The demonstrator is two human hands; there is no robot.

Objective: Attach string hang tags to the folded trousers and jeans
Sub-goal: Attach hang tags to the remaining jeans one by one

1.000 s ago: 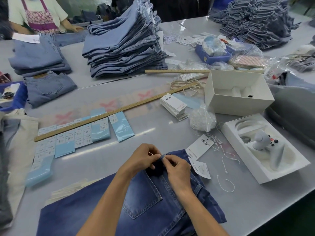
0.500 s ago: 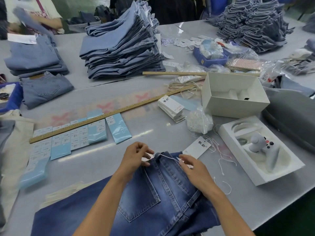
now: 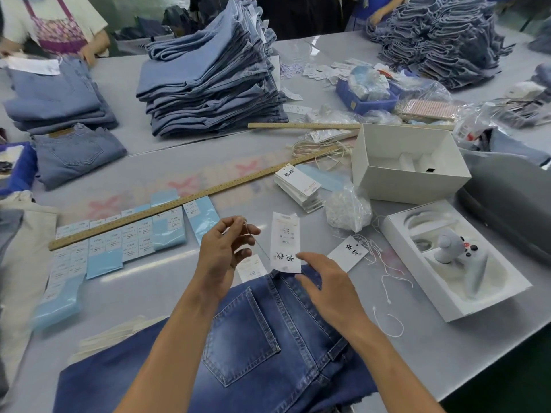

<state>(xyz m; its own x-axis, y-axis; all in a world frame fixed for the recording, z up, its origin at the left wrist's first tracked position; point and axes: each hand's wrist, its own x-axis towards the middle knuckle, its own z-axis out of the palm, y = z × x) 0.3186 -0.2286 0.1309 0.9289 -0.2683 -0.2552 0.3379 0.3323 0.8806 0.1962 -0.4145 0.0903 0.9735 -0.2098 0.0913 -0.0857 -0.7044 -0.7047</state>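
Dark blue folded jeans point(image 3: 253, 347) lie at the table's near edge, back pocket up. My left hand point(image 3: 222, 251) is raised above the waistband and pinches a thin white string point(image 3: 259, 245) that runs down to the right. A white hang tag point(image 3: 284, 242) with black characters stands upright on that string at the waistband; a smaller tag point(image 3: 252, 268) lies beside it. My right hand point(image 3: 325, 284) hovers over the waistband just right of the tag, fingers loosely spread, holding nothing. Another loose tag point(image 3: 347, 253) and spare strings point(image 3: 387, 281) lie to the right.
A stack of hang tags point(image 3: 298, 186), a bag of strings point(image 3: 347, 208), a long wooden ruler point(image 3: 190, 201) and blue label packets point(image 3: 119, 242) lie ahead. White boxes point(image 3: 408, 162) point(image 3: 453, 260) stand to the right. Piles of lighter jeans point(image 3: 208, 76) fill the far table, where another person works.
My left hand has risen and pulled the string up and away from the waistband. The hang tag now stands up on the string. My right hand has let go and opened.
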